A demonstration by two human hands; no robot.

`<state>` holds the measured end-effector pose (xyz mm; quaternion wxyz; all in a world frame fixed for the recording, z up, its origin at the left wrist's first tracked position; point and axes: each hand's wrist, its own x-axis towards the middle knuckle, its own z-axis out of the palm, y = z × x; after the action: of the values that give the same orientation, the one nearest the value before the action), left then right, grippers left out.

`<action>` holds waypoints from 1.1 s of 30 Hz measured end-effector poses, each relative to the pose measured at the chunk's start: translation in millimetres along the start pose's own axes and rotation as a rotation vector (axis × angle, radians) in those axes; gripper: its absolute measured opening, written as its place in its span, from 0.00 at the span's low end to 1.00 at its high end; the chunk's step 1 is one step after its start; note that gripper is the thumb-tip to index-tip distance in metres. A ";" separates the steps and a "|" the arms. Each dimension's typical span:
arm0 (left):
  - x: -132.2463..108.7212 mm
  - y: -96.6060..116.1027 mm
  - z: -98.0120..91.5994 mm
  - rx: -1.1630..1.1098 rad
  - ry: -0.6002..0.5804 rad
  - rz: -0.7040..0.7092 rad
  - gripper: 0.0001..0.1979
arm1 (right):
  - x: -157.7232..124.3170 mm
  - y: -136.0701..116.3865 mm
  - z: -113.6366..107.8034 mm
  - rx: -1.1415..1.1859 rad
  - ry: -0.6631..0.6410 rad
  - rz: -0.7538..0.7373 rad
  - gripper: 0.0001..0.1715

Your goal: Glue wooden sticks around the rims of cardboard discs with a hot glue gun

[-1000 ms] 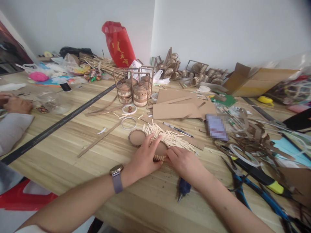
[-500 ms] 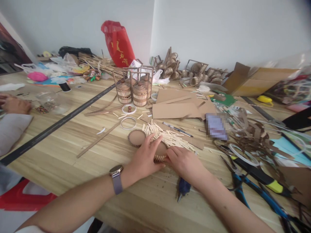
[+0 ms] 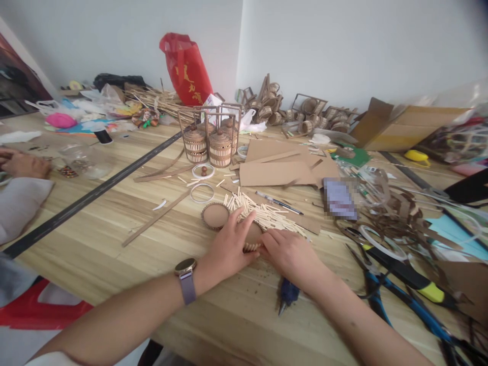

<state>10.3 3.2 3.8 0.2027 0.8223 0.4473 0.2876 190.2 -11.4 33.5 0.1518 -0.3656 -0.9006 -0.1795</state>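
My left hand point(image 3: 229, 245) lies on a round brown cardboard disc point(image 3: 253, 235) edged with short sticks, its fingers curled around the near rim. My right hand point(image 3: 288, 252) presses against the same disc from the right, fingers bent at the stick edge. A second, similar disc point(image 3: 214, 215) sits just to the left. A heap of short pale wooden sticks point(image 3: 263, 213) lies behind both hands. A watch point(image 3: 185, 269) is on my left wrist.
A blue glue gun point(image 3: 287, 296) lies under my right forearm. Pliers and cutters point(image 3: 396, 287) lie to the right, cardboard sheets point(image 3: 282, 165) and small woven baskets point(image 3: 213, 145) behind. Another person's hand point(image 3: 21, 163) rests at far left beside a long black ruler point(image 3: 95, 190).
Nearly nothing differs; both hands stay on the disc, and my left forearm with the watch has shifted slightly right and down.
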 end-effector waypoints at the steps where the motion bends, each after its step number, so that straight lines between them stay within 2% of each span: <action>1: 0.0 0.7 -0.4 0.007 -0.003 -0.002 0.46 | 0.0 0.0 0.1 -0.001 0.003 0.001 0.14; 13: -2.2 -0.3 2.8 -0.012 0.029 0.019 0.45 | 0.6 0.8 0.1 -0.002 0.001 -0.011 0.15; 23: -1.5 -0.2 2.3 -0.024 0.024 0.015 0.44 | 0.0 0.2 -0.6 0.028 -0.029 -0.008 0.11; 26: -1.7 -0.3 3.0 -0.006 0.025 0.009 0.44 | 1.0 1.9 -7.8 0.056 -0.048 0.008 0.03; 30: -3.0 -1.2 4.4 0.008 0.044 0.021 0.43 | -2.1 11.3 -24.9 0.125 -0.062 0.077 0.12; 33: -4.0 -2.3 5.2 0.016 0.049 0.019 0.45 | -15.0 23.2 -37.8 0.210 -0.090 0.120 0.10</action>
<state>10.6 0.7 -2.6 0.1824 0.8207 0.4465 0.3062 222.4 -21.4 65.9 0.1592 -0.4085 -0.8969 -0.0584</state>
